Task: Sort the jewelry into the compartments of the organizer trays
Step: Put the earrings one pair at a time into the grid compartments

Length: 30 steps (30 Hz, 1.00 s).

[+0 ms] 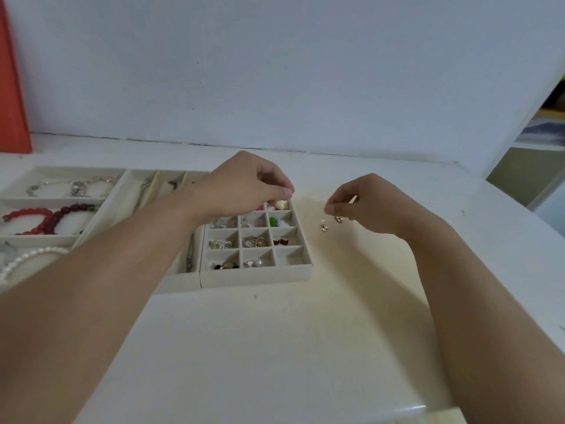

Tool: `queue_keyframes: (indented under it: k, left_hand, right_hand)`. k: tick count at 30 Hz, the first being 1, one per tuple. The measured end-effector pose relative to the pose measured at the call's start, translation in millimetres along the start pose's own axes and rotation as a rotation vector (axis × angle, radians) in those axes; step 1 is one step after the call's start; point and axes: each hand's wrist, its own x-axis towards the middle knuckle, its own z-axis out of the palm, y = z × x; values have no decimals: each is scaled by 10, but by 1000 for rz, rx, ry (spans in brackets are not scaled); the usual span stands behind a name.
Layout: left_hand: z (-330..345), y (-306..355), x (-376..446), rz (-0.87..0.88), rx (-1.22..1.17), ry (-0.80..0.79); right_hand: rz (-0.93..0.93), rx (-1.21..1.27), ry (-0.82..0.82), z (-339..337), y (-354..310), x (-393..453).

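Note:
A beige grid tray (256, 275) sits at the table's middle, its small compartments holding rings, earrings and a green piece (273, 221). My left hand (244, 185) hovers over the tray's far row with fingers curled and fingertips pressed together above a cream piece (281, 205). Whether anything is between them is hidden. To the right, my right hand (367, 203) pinches thumb and forefinger together, and a small pale piece (353, 199) shows among its fingers. Two small gold earrings (324, 226) lie loose on the table just below that hand.
A tray (55, 240) at the left holds a red bead bracelet (46, 217), a pearl strand (27, 258) and silver chains. A long-slot tray (146, 191) lies between it and the grid tray. An orange board (12, 102) leans against the wall at far left.

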Motion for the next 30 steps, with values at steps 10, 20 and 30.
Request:
queue_keyframes:
  k: [10, 20, 30]
  left_hand:
    - [30, 7, -20, -6, 22, -8]
    - [41, 8, -15, -3, 19, -8]
    - [78, -2, -6, 3, 25, 2]
  right_hand:
    - [66, -117, -39, 21, 36, -22]
    - [29, -92, -51, 144, -126, -54]
    - [-42, 208, 73, 91, -203, -48]
